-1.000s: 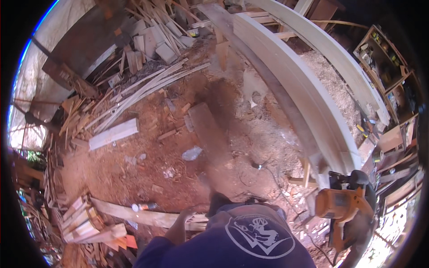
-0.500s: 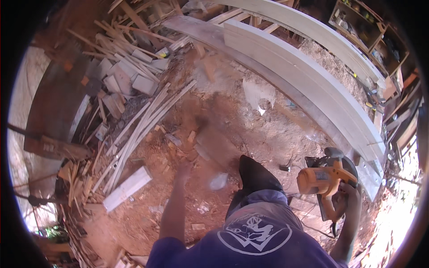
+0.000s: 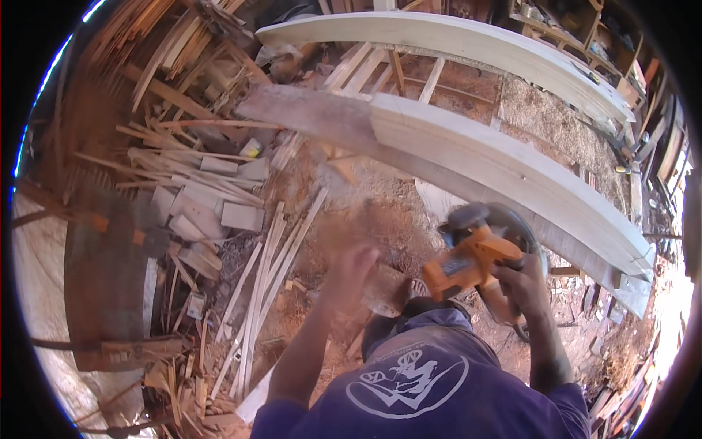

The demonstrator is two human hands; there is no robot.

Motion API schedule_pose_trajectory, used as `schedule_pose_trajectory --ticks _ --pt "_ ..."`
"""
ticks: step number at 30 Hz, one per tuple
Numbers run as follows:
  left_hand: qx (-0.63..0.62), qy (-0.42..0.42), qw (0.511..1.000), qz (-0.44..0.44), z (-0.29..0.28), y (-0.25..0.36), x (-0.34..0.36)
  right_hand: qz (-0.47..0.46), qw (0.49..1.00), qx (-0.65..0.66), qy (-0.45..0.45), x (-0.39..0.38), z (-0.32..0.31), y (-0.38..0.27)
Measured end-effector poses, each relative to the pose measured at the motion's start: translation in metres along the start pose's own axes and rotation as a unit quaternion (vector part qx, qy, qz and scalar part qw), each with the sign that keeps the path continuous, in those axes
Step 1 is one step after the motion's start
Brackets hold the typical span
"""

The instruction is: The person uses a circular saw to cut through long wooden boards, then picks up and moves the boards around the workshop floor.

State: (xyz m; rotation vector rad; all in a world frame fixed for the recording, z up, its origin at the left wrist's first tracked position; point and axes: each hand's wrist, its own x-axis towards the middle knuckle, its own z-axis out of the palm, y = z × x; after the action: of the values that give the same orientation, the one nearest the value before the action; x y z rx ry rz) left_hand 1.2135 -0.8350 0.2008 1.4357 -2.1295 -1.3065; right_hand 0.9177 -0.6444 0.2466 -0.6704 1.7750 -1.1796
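An orange and black circular saw [image 3: 462,265] hangs in the air at the right of my body. Its rear handle is gripped by my right hand [image 3: 522,284]. In front of my body, my left hand [image 3: 354,268] is raised above the dusty floor, with nothing visibly in it; motion and haze smear its fingers. Beyond the saw, a long pale plank [image 3: 504,157] lies along a wider brownish board [image 3: 303,110]. The saw appears close to the near edge of that board; whether they touch is unclear.
Another long pale board [image 3: 439,31] runs behind, on wooden supports. Thin wood strips [image 3: 274,256] and block offcuts [image 3: 241,216] litter the floor at left. Wooden shelves [image 3: 559,33] stand at the far right. A dark sheet [image 3: 102,285] leans at left.
My right hand has brought the circular saw leftward and up, nearer the long boards. My left hand has shifted right. The whole view has turned, so the boards appear lower.
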Motion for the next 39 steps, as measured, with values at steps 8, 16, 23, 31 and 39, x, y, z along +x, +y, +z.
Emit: schedule_pose_trajectory --ticks 8,16,23,31,39 --pt "-0.051 -0.116 0.986 0.112 -0.099 0.150 0.124 -0.169 0.985 0.019 -0.016 0.046 0.101 -0.122" --pt "0.016 -0.182 0.968 0.174 -0.166 0.158 0.238 -0.254 0.966 0.008 0.038 0.117 0.163 -0.167" --pt "-0.079 -0.248 0.953 0.157 -0.175 0.141 0.308 -0.222 0.972 -0.041 0.073 0.163 0.189 -0.169" --pt "-0.024 -0.213 0.967 0.141 -0.142 0.120 0.316 -0.163 0.978 -0.089 0.093 0.179 0.183 -0.136" --pt "-0.007 -0.191 0.974 0.124 -0.139 0.126 0.325 -0.103 0.990 -0.101 0.011 0.192 0.173 -0.138"
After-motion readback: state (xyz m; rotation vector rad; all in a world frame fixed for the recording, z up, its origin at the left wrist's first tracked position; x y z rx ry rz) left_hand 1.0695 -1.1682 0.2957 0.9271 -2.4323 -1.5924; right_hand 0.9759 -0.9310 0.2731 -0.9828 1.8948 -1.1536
